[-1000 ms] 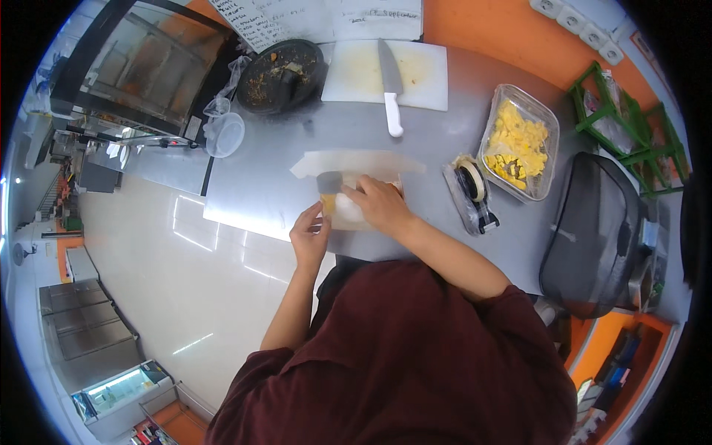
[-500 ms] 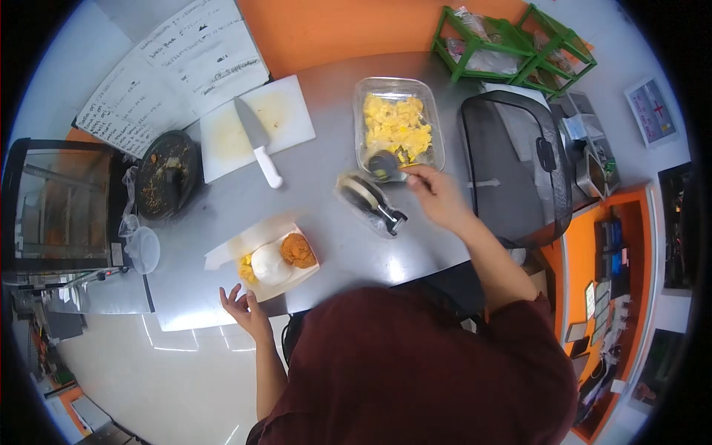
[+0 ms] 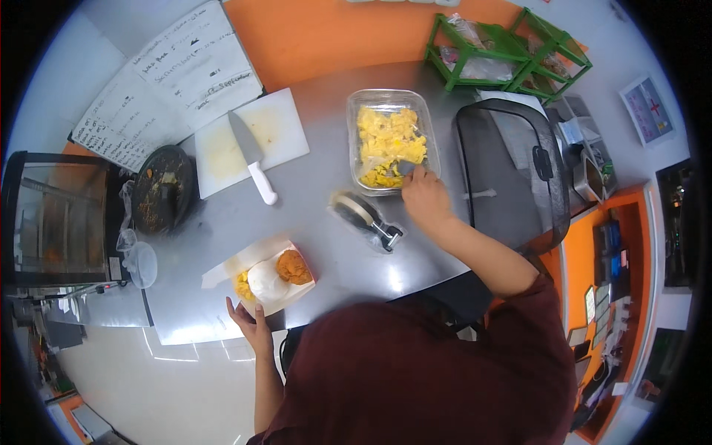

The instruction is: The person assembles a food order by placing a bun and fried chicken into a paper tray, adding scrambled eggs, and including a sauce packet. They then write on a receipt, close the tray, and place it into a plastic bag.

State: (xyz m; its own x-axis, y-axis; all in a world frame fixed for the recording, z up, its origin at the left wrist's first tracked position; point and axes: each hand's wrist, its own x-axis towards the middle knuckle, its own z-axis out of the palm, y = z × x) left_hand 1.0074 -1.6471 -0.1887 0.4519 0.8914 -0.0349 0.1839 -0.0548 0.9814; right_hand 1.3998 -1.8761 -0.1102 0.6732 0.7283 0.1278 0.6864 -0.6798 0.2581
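Note:
My right hand [image 3: 428,200] is closed round the short handle of a dark spoon [image 3: 406,168], whose bowl dips into scrambled egg [image 3: 391,137] at the near right corner of a clear rectangular container [image 3: 353,159]. Nearer to me, on the left, an open paper food box [image 3: 276,305] holds a white mound of rice [image 3: 267,281], a brown fried piece [image 3: 294,267] and a little egg [image 3: 242,285]. My left hand [image 3: 251,322] is at the box's near left edge with its fingers apart; whether they touch the box is hard to tell.
Between box and container lies a tape dispenser [image 3: 367,221]. A knife [image 3: 252,152] rests on a white cutting board [image 3: 293,122], beside a dark round pan [image 3: 165,189]. A black-rimmed lid [image 3: 512,178] stands on the right, green racks [image 3: 475,55] behind it. A plastic cup [image 3: 142,265] sits far left.
My right hand has carried the spoon from the container's near rim down into the egg. My left hand has come closer to the food box. The whole view has shifted slightly.

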